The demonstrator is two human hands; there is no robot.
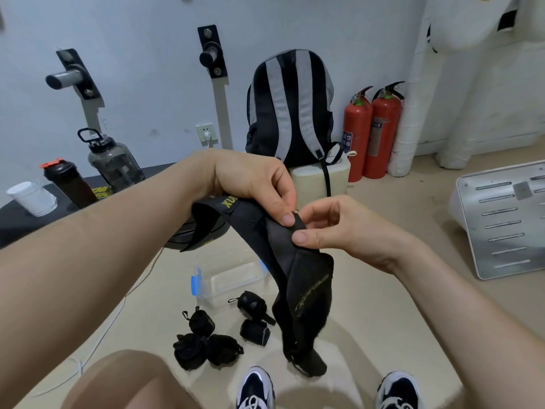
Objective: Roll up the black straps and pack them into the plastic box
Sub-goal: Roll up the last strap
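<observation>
Left hand (253, 187): the strap's upper edge is pinched between thumb and forefinger, and the palm is laid over the end with yellow lettering.
Right hand (339, 228): the same edge is pinched between thumb and fingertips, just beside the left thumb; the two thumbs are nearly touching.
Strap (298, 278): held unrolled in the air above the mat. From the double pinch one end is carried leftward under the left hand, while the wider padded part is left hanging below the right hand, its tip low near the mat's near edge.
Box (227, 281): clear plastic with blue clasps, set on the mat toward the far edge, below the grip and partly hidden by the hanging strap.
Rolls (255, 332): five rolled black straps are laid on the mat between the box and the near edge, none inside the box.
Mat (383, 320): beige; two shoes (255, 389) are seen at its near edge.
Backpack (290, 104): stood on a pale block by the wall, with two extinguishers (370, 131) to its right.
</observation>
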